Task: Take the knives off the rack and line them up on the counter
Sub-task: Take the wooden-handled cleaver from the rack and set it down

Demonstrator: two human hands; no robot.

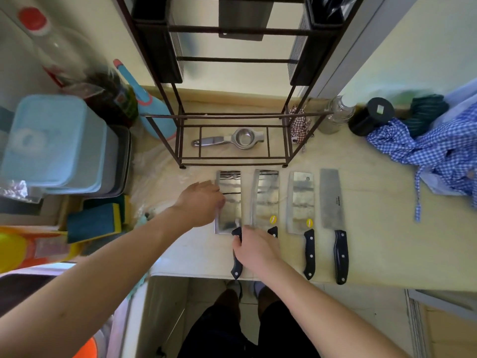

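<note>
Now four steel cleavers (299,202), black handles (309,251), parallel on counter (387,228)

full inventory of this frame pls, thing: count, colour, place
cleavers: 4, steel blades, black handles, row on counter below rack
rack: 1, dark metal, back of counter
squeezer: 1, silver, rack's bottom shelf
checked cloth: 1, blue-white, right
jar: 1, clear, right of rack
black lid: 1, beside jar
tubs: stacked, pale blue, left
sponges: green-yellow, left
counter: beige
left hand: on leftmost blade
right hand: on leftmost handle
</note>
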